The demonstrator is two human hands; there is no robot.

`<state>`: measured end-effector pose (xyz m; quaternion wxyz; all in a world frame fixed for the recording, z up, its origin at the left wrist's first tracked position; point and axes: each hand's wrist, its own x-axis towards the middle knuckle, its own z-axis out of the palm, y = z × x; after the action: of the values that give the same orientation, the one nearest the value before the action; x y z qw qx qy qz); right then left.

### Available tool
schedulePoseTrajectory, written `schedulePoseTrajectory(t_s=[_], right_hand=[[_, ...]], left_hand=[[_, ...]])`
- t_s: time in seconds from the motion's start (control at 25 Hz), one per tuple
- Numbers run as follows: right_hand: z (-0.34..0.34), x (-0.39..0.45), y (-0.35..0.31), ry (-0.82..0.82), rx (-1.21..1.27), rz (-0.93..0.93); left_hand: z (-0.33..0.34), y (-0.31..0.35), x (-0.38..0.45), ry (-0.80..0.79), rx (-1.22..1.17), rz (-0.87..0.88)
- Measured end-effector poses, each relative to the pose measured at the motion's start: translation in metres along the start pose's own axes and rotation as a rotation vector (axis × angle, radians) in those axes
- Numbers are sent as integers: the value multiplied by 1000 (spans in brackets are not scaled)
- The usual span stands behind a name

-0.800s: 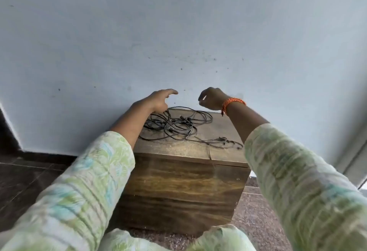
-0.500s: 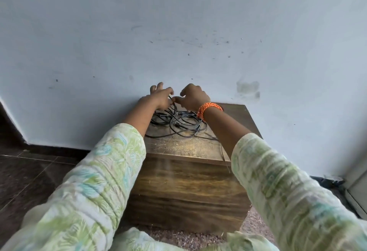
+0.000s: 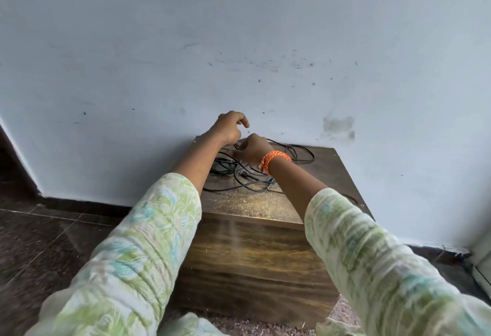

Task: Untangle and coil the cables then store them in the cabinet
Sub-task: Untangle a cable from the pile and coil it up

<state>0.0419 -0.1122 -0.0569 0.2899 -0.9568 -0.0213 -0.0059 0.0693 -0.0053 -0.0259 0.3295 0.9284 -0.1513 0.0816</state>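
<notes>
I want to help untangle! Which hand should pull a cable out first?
Probably the right hand: it sits low on the cables on the cabinet. The left hand is raised above them.

You find no readable text, label, brand, number or sign here: the wooden cabinet [image 3: 255, 250], the black cables [image 3: 300, 153], the orange wristband [image 3: 273, 159] and the pale blue wall [image 3: 239, 43] carry no lettering you can make out.
</notes>
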Motion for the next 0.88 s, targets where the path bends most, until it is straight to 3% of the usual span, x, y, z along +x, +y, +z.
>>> schedulePoseTrajectory(t_s=[0.12, 0.28, 0.44, 0.6, 0.72, 0.88], right_hand=[[-3, -1, -9, 164, 19, -32], [-63, -2, -38, 450, 17, -175], [-117, -10, -58, 663, 93, -281], [-156, -19, -67, 705, 393, -281], [-174, -31, -67, 715, 561, -340], [-186, -43, -61, 675, 578, -527]], left_hand=[[-2, -19, -14, -39, 11, -1], [-28, -14, -12, 34, -322, 94], [-36, 17, 3, 9, -388, 79], [-19, 44, 1, -107, -453, -22], [-11, 58, 5, 72, -398, -95], [-15, 86, 17, 145, -677, -19]])
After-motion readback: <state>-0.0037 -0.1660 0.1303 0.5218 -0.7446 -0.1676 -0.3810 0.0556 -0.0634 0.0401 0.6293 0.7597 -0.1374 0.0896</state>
